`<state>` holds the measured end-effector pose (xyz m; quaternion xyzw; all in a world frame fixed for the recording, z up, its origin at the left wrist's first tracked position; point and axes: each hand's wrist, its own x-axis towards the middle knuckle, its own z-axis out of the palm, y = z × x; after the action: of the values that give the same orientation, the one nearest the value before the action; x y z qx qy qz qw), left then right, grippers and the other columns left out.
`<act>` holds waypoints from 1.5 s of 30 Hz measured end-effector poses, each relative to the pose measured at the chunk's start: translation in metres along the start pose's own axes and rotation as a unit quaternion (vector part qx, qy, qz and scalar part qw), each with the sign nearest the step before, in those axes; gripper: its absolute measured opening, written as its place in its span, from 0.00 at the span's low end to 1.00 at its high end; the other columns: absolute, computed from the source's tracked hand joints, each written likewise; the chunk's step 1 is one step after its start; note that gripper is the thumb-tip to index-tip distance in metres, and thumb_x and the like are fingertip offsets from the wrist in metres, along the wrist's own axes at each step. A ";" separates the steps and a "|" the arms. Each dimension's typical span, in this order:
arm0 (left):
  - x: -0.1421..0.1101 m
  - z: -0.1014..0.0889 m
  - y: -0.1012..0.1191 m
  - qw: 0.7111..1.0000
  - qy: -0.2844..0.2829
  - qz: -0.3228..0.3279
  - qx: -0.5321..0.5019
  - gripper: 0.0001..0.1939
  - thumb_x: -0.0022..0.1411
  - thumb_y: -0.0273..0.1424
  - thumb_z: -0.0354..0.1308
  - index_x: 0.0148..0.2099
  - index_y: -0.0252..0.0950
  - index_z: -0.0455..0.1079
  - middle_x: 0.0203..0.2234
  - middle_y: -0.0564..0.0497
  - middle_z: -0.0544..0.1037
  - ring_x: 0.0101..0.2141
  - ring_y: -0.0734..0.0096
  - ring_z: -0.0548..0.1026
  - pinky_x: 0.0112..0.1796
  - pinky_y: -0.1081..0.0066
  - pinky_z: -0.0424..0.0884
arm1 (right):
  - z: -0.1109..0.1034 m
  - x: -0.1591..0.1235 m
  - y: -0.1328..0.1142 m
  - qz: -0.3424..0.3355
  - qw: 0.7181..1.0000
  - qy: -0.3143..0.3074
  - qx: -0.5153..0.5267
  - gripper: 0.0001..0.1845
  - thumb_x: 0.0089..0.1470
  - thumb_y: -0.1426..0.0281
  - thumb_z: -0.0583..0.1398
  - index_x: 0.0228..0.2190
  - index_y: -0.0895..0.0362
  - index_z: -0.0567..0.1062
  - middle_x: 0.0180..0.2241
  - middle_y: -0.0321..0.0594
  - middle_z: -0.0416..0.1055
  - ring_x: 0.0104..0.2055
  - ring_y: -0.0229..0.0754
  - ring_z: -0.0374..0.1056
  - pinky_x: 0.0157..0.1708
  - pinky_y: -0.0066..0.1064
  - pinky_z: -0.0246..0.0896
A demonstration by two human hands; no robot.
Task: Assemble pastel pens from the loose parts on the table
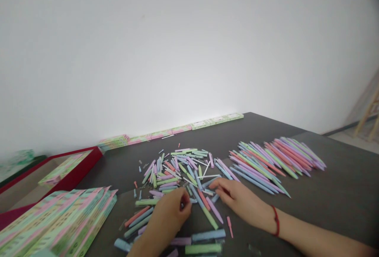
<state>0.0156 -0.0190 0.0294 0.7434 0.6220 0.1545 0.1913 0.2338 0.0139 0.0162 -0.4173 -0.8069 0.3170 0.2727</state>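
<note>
A loose heap of pastel pen parts [180,172] in green, blue, pink, purple and coral lies on the dark table [340,194]. My left hand [170,213] rests at the heap's near edge, fingers curled in a pinch on a small piece I cannot make out. My right hand [239,199], a red cord at its wrist, lies flat beside it, fingertips on a blue barrel among the parts. To the right, a tidy fan of whole pens [275,160] lies side by side.
Stacks of flat pink-and-green printed cards [59,221] sit at the near left. A red tray [79,172] holds more cards. A row of card packs [177,130] lines the white wall. A wooden frame [368,119] stands at far right.
</note>
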 end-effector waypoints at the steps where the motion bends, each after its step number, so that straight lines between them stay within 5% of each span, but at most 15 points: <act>1: 0.001 -0.003 0.000 1.000 -0.008 0.000 -0.020 0.04 0.54 0.28 0.49 0.29 0.37 0.63 0.21 0.56 0.68 0.24 0.71 0.66 0.26 0.73 0.59 | 0.001 0.001 -0.003 0.020 0.997 -0.016 0.078 0.11 0.56 0.69 0.51 0.39 0.57 0.70 0.24 0.35 0.69 0.24 0.36 0.65 0.26 0.26 0.60; 5: -0.001 0.000 0.011 0.990 -0.030 0.007 -0.139 0.04 0.54 0.31 0.52 0.28 0.37 0.62 0.19 0.59 0.65 0.21 0.76 0.63 0.23 0.76 0.58 | 0.017 0.004 -0.014 0.046 0.938 -0.097 0.329 0.11 0.53 0.66 0.55 0.39 0.57 0.66 0.23 0.29 0.64 0.17 0.30 0.59 0.15 0.21 0.53; 10: -0.006 0.015 0.020 0.977 -0.037 0.008 -0.211 0.03 0.51 0.29 0.55 0.28 0.37 0.62 0.19 0.59 0.66 0.22 0.75 0.63 0.24 0.75 0.57 | 0.030 -0.001 -0.014 0.033 0.940 -0.105 0.323 0.01 0.51 0.74 0.54 0.30 0.57 0.65 0.20 0.28 0.64 0.19 0.30 0.61 0.17 0.19 0.55; 17: -0.012 -0.009 0.019 0.993 -0.063 0.016 -0.103 0.04 0.54 0.27 0.52 0.32 0.39 0.67 0.22 0.58 0.71 0.25 0.72 0.69 0.27 0.74 0.60 | 0.011 0.001 -0.001 0.017 0.971 -0.117 0.207 0.13 0.52 0.75 0.51 0.38 0.57 0.72 0.26 0.33 0.70 0.21 0.30 0.63 0.17 0.19 0.57; 22: -0.025 0.013 0.041 0.984 -0.125 0.129 0.020 0.05 0.53 0.26 0.56 0.31 0.41 0.72 0.33 0.54 0.77 0.38 0.66 0.72 0.37 0.71 0.64 | 0.010 0.010 0.001 0.103 0.912 -0.104 0.383 0.16 0.50 0.68 0.55 0.42 0.60 0.71 0.23 0.32 0.70 0.18 0.29 0.62 0.15 0.19 0.56; 29: -0.022 0.036 0.049 0.971 -0.144 0.137 0.131 0.09 0.52 0.25 0.55 0.37 0.39 0.71 0.40 0.46 0.75 0.46 0.57 0.69 0.46 0.61 0.66 | 0.018 0.009 0.005 0.173 0.825 -0.134 0.522 0.14 0.45 0.70 0.61 0.36 0.62 0.73 0.21 0.33 0.70 0.17 0.28 0.64 0.14 0.18 0.56; 36: -0.020 0.035 0.056 0.950 -0.176 0.145 0.213 0.22 0.54 0.21 0.49 0.52 0.32 0.67 0.51 0.38 0.71 0.52 0.52 0.66 0.52 0.57 0.63 | 0.021 0.008 0.003 0.167 0.800 -0.179 0.548 0.14 0.43 0.67 0.64 0.32 0.63 0.71 0.22 0.36 0.71 0.19 0.31 0.68 0.14 0.18 0.57; 41: -0.022 0.046 0.044 0.954 -0.062 0.209 0.205 0.27 0.48 0.21 0.50 0.53 0.32 0.64 0.51 0.37 0.71 0.49 0.50 0.69 0.45 0.56 0.68 | 0.016 0.009 -0.001 0.153 0.821 -0.144 0.532 0.13 0.44 0.64 0.61 0.28 0.59 0.66 0.21 0.36 0.72 0.19 0.35 0.68 0.13 0.20 0.55; 45: -0.019 0.036 0.029 0.985 0.057 0.153 0.062 0.11 0.46 0.21 0.50 0.33 0.37 0.66 0.27 0.49 0.75 0.30 0.64 0.73 0.30 0.69 0.67 | 0.011 0.011 -0.003 0.124 0.838 -0.047 0.529 0.12 0.44 0.65 0.63 0.25 0.59 0.66 0.22 0.32 0.68 0.21 0.30 0.64 0.18 0.20 0.54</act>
<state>0.0547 -0.0451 0.0120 0.8302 0.5193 0.1852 0.0826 0.2195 0.0191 0.0132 -0.2909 -0.4702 0.7457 0.3718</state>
